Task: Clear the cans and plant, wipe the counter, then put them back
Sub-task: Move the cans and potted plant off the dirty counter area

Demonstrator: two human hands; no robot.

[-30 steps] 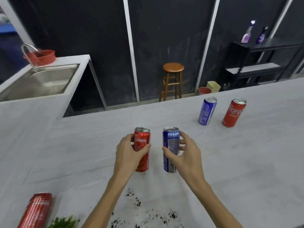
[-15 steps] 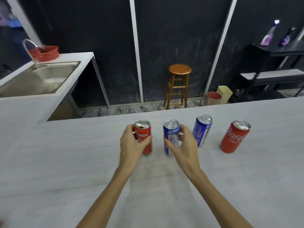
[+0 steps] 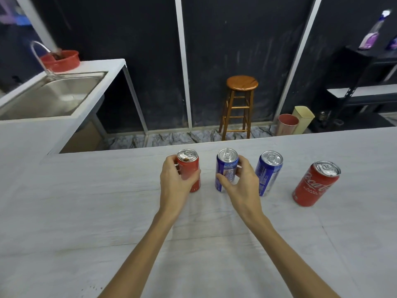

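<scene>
Four upright cans stand in a row near the far edge of the counter (image 3: 90, 211): red can (image 3: 191, 168), blue can (image 3: 225, 168), second blue can (image 3: 268, 173), Coca-Cola can (image 3: 313, 186). The left hand (image 3: 174, 183) grips the red can; the right hand (image 3: 240, 186) grips the blue can and lies just beside the second blue can, leaving little passage there. A wider gap separates the second blue can from the Coca-Cola can. The counter toward the near edge and both side edges is open
</scene>
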